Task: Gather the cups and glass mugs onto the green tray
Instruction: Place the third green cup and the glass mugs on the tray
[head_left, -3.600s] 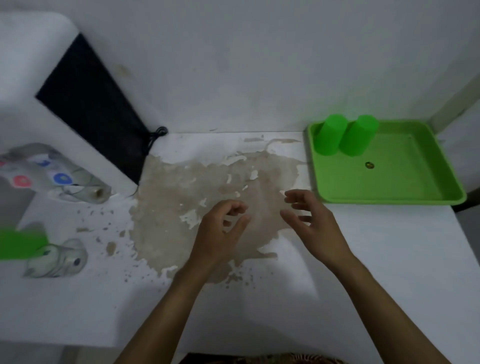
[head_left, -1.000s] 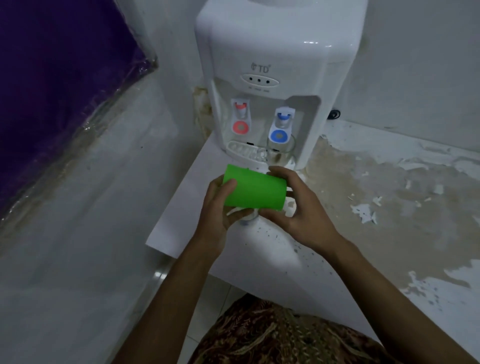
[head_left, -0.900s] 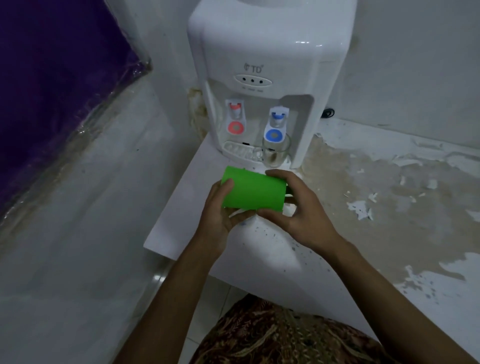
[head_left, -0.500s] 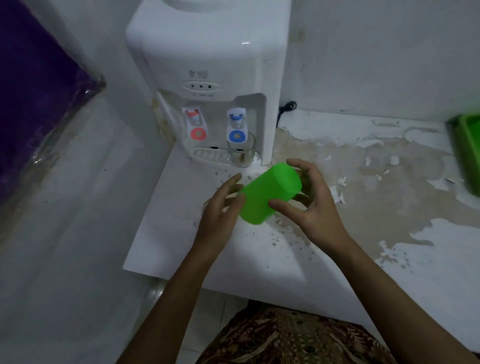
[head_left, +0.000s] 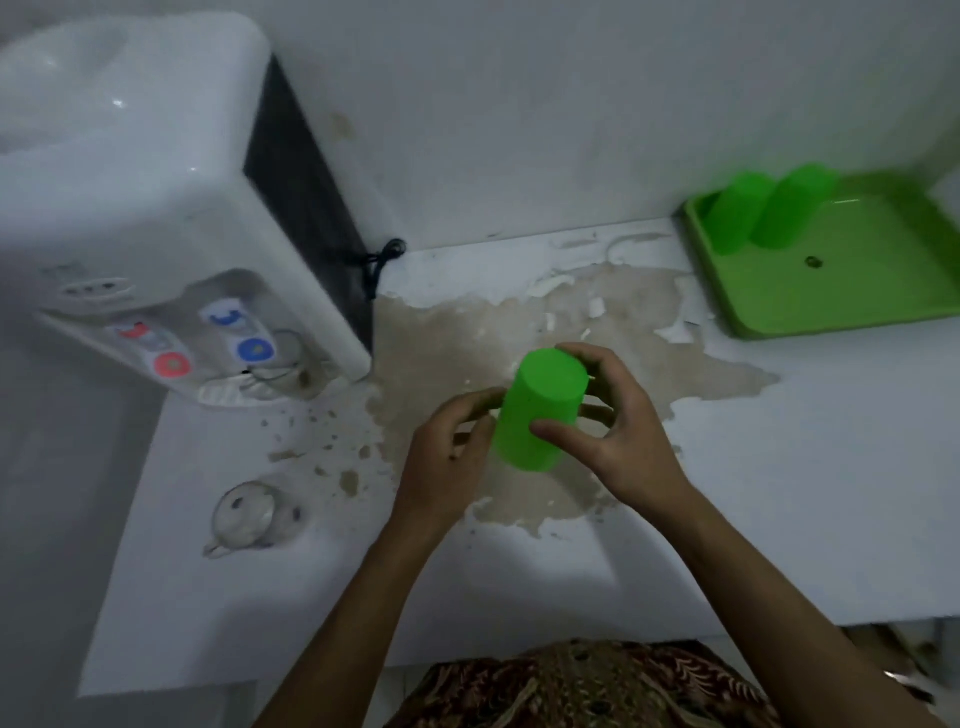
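Observation:
A green plastic cup (head_left: 540, 410) is held bottom-up over the stained middle of the white counter. My right hand (head_left: 613, 436) grips its right side, and my left hand (head_left: 447, 467) touches its left side. The green tray (head_left: 852, 306) lies at the far right, with two green cups (head_left: 737, 213) (head_left: 789, 208) upside down in its back-left corner. A glass mug (head_left: 249, 514) lies on its side at the counter's left. Another glass mug (head_left: 285, 364) stands under the dispenser's blue tap.
A white water dispenser (head_left: 156, 218) fills the back-left corner, its black cord (head_left: 379, 260) trailing by the wall. The counter (head_left: 779, 467) has a large brown patch of peeled surface. Its front edge runs just above patterned cloth (head_left: 571, 686) on my lap.
The view has swung right from the dispenser toward the tray. Both hands carried the green cup rightward and turned it from lying sideways to bottom-up.

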